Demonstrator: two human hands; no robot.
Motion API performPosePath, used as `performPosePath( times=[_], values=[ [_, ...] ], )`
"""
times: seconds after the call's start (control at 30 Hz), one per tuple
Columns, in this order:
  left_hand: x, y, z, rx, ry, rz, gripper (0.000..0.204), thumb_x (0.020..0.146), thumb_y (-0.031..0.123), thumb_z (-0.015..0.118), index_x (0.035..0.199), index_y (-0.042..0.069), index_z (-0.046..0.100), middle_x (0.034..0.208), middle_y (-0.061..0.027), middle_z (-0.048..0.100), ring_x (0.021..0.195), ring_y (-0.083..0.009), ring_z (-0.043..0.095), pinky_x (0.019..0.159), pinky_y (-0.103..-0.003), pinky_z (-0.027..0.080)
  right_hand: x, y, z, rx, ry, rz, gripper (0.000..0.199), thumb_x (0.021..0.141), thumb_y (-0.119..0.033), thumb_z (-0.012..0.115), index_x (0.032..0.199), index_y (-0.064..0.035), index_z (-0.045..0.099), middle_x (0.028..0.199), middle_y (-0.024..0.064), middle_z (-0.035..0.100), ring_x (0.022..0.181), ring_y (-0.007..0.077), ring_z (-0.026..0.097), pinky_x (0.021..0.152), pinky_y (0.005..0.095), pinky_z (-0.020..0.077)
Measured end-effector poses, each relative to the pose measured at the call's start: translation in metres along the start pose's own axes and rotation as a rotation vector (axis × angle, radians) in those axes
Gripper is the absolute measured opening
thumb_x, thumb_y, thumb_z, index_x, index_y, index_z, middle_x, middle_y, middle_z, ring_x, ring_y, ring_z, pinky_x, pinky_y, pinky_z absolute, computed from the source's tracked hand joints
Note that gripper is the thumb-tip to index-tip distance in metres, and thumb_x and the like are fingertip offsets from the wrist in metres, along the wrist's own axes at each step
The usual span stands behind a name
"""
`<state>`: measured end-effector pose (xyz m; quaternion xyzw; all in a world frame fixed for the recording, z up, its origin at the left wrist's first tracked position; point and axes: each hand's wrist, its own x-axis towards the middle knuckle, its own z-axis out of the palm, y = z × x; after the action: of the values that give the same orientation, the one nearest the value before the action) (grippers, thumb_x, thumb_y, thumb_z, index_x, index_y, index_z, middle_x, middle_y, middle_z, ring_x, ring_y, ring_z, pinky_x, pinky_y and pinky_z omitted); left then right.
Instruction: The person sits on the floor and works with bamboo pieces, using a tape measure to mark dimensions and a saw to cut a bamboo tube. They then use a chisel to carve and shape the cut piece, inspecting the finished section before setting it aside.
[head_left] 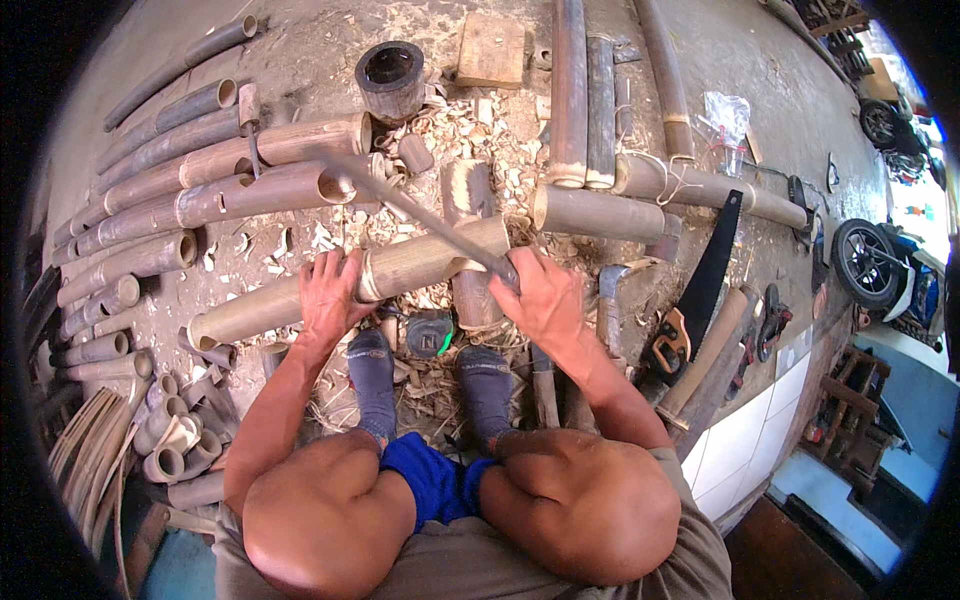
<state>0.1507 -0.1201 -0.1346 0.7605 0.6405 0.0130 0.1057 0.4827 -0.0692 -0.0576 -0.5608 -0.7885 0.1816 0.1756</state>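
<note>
A long bamboo pole (400,275) lies across the littered concrete floor (740,60) before the person's feet. The left hand (330,290) presses flat on it, fingers spread. The right hand (540,295) grips closed around a blade (420,215), probably a machete, laid across the pole.

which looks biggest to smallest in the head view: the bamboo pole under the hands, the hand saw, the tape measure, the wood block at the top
1. bamboo pole, the longest
2. hand saw
3. wood block
4. tape measure

The last two look close, and the block lies farther from the camera, so that order is unsure.
</note>
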Motion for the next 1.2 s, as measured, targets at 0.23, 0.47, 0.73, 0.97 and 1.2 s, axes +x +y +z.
performPosePath(
  times=[0.23, 0.47, 0.73, 0.97, 1.2],
  values=[
    [0.015, 0.002, -0.014, -0.102, -0.103, 0.036, 0.098, 0.060, 0.043, 0.097, 0.144, 0.014, 0.054, 0.127, -0.0137, 0.062, 0.124, -0.0329, 0.059, 0.106, -0.055, 0.043, -0.016, 0.095, 0.033, -0.217, -0.250, 0.396, 0.028, 0.089, -0.026, 0.075, 0.095, -0.0010, 0.065, 0.084, 0.0265, 0.072, 0.077, 0.0471, 0.071, 0.068, 0.0564, 0.0555],
    [0.018, -0.001, -0.017, -0.135, -0.224, -0.009, 0.100, 0.058, 0.044, 0.096, 0.142, 0.010, 0.055, 0.128, -0.0154, 0.059, 0.126, -0.0350, 0.056, 0.105, -0.059, 0.044, -0.034, 0.052, 0.020, -0.029, -0.073, 0.225, 0.027, 0.090, -0.023, 0.074, 0.098, 0.0003, 0.063, 0.085, 0.0260, 0.070, 0.076, 0.0481, 0.069, 0.066, 0.0546, 0.0552],
    [0.019, 0.010, -0.018, -0.103, -0.205, -0.057, 0.097, 0.058, 0.039, 0.097, 0.142, 0.014, 0.056, 0.131, -0.0143, 0.057, 0.129, -0.0353, 0.053, 0.105, -0.060, 0.044, -0.019, 0.036, 0.013, -0.135, -0.085, 0.127, 0.032, 0.090, -0.026, 0.075, 0.107, -0.0018, 0.064, 0.089, 0.0243, 0.071, 0.072, 0.0451, 0.070, 0.064, 0.0534, 0.0561],
    [0.009, 0.003, -0.018, -0.074, -0.213, -0.084, 0.098, 0.058, 0.039, 0.097, 0.143, 0.014, 0.055, 0.127, -0.0130, 0.058, 0.126, -0.0343, 0.055, 0.103, -0.060, 0.045, -0.020, 0.013, -0.001, 0.010, -0.070, 0.118, 0.031, 0.089, -0.025, 0.075, 0.106, -0.0011, 0.064, 0.087, 0.0248, 0.072, 0.070, 0.0458, 0.070, 0.063, 0.0547, 0.0563],
    [0.016, 0.010, -0.017, -0.038, -0.167, -0.017, 0.097, 0.059, 0.040, 0.096, 0.143, 0.014, 0.055, 0.128, -0.0136, 0.058, 0.124, -0.0345, 0.056, 0.102, -0.060, 0.045, -0.009, 0.048, 0.022, -0.155, -0.172, 0.230, 0.031, 0.088, -0.024, 0.077, 0.104, -0.0013, 0.063, 0.090, 0.0241, 0.072, 0.076, 0.0445, 0.071, 0.065, 0.0536, 0.0567]
  ],
)
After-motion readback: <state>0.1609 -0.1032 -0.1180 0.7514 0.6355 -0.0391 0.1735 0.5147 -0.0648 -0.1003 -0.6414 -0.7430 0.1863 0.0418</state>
